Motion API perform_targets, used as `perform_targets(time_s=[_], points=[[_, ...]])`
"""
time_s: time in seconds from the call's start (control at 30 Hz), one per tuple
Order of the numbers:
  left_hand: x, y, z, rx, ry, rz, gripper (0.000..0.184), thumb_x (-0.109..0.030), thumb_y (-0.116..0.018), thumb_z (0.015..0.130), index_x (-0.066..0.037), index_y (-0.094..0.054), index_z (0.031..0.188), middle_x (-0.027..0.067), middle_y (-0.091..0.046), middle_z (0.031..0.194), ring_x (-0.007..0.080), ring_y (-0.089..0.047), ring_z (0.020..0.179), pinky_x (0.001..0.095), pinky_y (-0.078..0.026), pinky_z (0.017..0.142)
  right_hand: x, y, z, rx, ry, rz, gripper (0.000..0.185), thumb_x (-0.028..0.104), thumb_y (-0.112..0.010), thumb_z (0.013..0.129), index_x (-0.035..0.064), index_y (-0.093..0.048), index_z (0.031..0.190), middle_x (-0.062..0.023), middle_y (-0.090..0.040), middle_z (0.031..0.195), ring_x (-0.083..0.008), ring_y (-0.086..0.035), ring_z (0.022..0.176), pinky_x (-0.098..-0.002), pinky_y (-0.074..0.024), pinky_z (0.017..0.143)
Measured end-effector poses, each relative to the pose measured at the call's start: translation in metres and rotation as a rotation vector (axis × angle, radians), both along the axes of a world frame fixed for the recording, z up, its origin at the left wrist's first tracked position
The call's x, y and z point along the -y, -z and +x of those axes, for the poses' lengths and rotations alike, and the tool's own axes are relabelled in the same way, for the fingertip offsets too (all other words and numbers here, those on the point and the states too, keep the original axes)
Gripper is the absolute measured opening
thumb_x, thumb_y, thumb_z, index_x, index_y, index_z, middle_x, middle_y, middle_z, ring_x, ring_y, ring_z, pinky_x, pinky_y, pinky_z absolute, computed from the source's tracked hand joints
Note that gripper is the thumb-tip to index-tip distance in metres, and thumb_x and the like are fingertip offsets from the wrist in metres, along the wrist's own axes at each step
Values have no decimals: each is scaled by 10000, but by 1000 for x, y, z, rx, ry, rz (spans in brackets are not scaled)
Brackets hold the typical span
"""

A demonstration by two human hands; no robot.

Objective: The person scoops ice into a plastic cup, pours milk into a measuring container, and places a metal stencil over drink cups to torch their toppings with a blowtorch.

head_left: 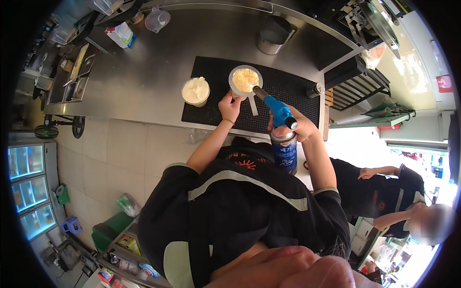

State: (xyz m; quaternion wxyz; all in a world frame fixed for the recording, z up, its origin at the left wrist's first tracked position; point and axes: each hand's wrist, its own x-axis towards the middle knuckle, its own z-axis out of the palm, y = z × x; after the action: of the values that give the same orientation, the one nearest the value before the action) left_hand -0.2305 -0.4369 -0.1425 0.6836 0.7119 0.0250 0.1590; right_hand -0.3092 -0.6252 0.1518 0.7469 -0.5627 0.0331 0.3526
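My right hand (pixel 298 126) is wrapped round a blue kitchen blowtorch (pixel 277 108), which is fitted on a blue gas can (pixel 285 152). Its metal nozzle points at the pale yellow, lightly browned topping (pixel 245 78) of a cup. Around that topping sits a pale ring with a flat handle (pixel 254 105) pointing toward me. My left hand (pixel 230 108) grips the cup from the near side, fingers closed at its edge; most of the cup's wall is hidden beneath the ring. Left of it stands a second clear cup (pixel 196 92) heaped with cream.
Both cups stand on a black perforated mat (pixel 288 86) on a steel counter (pixel 144 77). A small can (pixel 315 90) is at the mat's right end. Behind are a metal pitcher (pixel 272 42), a carton (pixel 120 35) and a clear jug (pixel 157 20). Another person (pixel 384 192) stands at right.
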Motion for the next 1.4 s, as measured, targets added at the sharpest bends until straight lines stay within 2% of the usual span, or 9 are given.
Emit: perform_targets(time_s=[0.13,0.4,0.43,0.67,0.7,0.8,1.1,1.2,1.4], points=[[-2,-10,-3,-11,16,28,404,-203,-742,771,-17,-656,1119,157,-688,1056,256,-683,941,324,-526,802,-1,-7,-3,46,-27,-20,615,81,-825,459,25,-542,1001,-92,-613,829,-231,-636,778,-341,-507,754],[-2,-11,-4,-16,12,24,405,-220,-746,764,-25,-662,1109,157,-692,1017,255,-689,896,334,-530,772,-8,-8,-4,27,14,-32,594,85,-814,452,26,-552,982,-94,-615,828,-234,-637,770,-339,-509,735],[-1,-11,-5,-15,7,30,406,-220,-749,762,-26,-662,1108,155,-693,1014,255,-689,896,334,-530,775,-4,-6,0,12,-24,-18,797,73,-821,495,6,-454,1199,-76,-591,856,-187,-624,794,-333,-530,756],[-1,-2,0,3,6,14,421,-231,-764,744,-31,-666,1101,149,-696,1009,254,-689,897,330,-532,784,-2,-3,-2,-9,-7,12,802,63,-813,502,6,-446,1213,-79,-587,852,-194,-625,798,-338,-531,756],[-1,-1,0,8,7,11,423,-234,-765,742,-31,-667,1099,149,-696,1009,255,-689,897,330,-533,784,-4,-8,-2,30,35,-16,613,106,-809,460,14,-553,1010,-101,-622,828,-237,-639,790,-353,-502,755],[-3,-7,-1,3,-2,31,428,-241,-768,738,-34,-668,1099,147,-697,1007,260,-688,890,332,-533,782,4,-3,-3,-30,9,9,767,63,-813,508,15,-451,1182,-90,-590,853,-199,-627,803,-346,-535,757],[-5,-9,0,45,-4,43,424,-229,-768,729,-45,-671,1099,141,-700,980,254,-689,864,331,-534,771,3,1,-5,-13,-4,-3,771,58,-799,505,14,-437,1184,-100,-594,861,-209,-628,794,-349,-533,750],[-2,-5,0,70,-19,-8,429,-225,-766,729,-50,-668,1109,143,-700,966,253,-690,856,331,-534,767,-7,-5,-3,6,22,-6,621,83,-814,459,11,-551,1018,-100,-621,843,-228,-638,790,-351,-511,771],[-2,-1,2,87,-27,37,451,-224,-767,724,-51,-661,1127,146,-699,963,254,-691,843,331,-536,755,-8,-6,-2,-19,-8,7,609,57,-794,469,11,-546,1023,-107,-621,854,-248,-635,799,-357,-506,788]])
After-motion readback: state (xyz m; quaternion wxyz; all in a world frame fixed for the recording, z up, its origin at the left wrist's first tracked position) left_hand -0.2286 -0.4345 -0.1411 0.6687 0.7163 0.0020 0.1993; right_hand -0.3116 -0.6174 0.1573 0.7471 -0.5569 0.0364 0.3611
